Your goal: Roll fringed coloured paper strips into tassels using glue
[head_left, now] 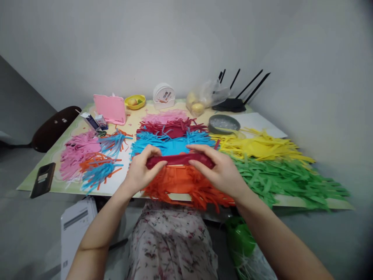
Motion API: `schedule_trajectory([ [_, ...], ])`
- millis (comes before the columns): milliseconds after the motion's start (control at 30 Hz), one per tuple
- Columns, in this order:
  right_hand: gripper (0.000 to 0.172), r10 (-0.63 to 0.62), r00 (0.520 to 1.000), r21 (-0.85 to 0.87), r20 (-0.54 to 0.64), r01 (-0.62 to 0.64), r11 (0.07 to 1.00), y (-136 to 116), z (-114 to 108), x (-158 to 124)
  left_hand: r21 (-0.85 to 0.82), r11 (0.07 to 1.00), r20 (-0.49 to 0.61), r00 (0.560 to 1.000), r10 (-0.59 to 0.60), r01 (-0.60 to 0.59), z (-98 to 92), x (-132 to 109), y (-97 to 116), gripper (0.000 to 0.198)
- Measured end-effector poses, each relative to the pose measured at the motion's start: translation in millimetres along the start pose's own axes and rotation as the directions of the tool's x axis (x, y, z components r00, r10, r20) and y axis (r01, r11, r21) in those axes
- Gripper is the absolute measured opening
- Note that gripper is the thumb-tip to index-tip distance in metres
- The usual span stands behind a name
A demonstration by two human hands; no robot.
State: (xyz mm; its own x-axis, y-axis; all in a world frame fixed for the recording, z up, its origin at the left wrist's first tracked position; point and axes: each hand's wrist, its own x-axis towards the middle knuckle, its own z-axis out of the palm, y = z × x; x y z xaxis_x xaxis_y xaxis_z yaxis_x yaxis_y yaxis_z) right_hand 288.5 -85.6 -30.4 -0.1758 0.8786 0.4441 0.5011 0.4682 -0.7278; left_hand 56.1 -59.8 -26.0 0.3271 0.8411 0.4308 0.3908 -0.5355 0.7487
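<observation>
Between my two hands, above the table's near edge, a dark red strip of tissue paper (178, 159) is stretched level, rolled or folded lengthwise. My left hand (145, 165) pinches its left end between thumb and fingers. The other end is gripped the same way by my right hand (214, 167). Below lies a stack of orange fringed tissue paper (177, 181), its strips hanging over the edge. Just behind the hands is blue fringed paper (175, 146), then dark red fringed paper (175, 128) and pink fringed paper (166, 116).
Yellow (259, 147) and green fringed paper (291, 181) spread to the right. Finished-looking tassels (100, 171) and a phone (43, 179) lie left. Behind stand a pink tablet case (110, 109), a yellow fruit bowl (135, 102), a grey-green bowl (223, 124) and a black router (230, 105).
</observation>
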Motion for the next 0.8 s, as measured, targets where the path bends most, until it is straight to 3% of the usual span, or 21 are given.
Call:
schedule_trajectory([
  [67, 0.023, -0.032, 0.999, -0.077, -0.017, 0.031, 0.997, -2, 1, -1, 0.07, 0.997, 0.041, 0.999, 0.009, -0.012, -0.4, 0, 0, 0.012],
  [167, 0.009, 0.004, 0.999, -0.102, -0.038, -0.008, 0.995, -1, 1, -2, 0.102, 0.995, 0.102, 0.995, -0.011, 0.0, -2.2, 0, -2, 0.006],
  [267, 0.008, 0.11, 0.993, 0.039, -0.037, -0.109, 0.993, 1, 2, -3, -0.124, 0.986, 0.156, 0.984, -0.089, 0.109, -2.8, -1, -2, 0.015],
  [400, 0.014, 0.213, 0.977, 0.332, -0.005, -0.199, 0.922, 0, 5, -7, -0.498, 0.821, 0.244, 0.953, -0.179, 0.281, -0.4, -3, -1, 0.02],
  [667, 0.008, 0.248, 0.967, 0.519, -0.057, -0.183, 0.835, 3, 13, -12, -0.682, 0.669, 0.201, 0.956, -0.216, 0.295, 8.0, -6, -8, 0.014],
  [800, 0.014, 0.205, 0.977, 0.523, -0.055, -0.146, 0.84, 4, 14, -12, -0.696, 0.657, 0.186, 0.957, -0.224, 0.289, 10.8, -7, -10, 0.012],
])
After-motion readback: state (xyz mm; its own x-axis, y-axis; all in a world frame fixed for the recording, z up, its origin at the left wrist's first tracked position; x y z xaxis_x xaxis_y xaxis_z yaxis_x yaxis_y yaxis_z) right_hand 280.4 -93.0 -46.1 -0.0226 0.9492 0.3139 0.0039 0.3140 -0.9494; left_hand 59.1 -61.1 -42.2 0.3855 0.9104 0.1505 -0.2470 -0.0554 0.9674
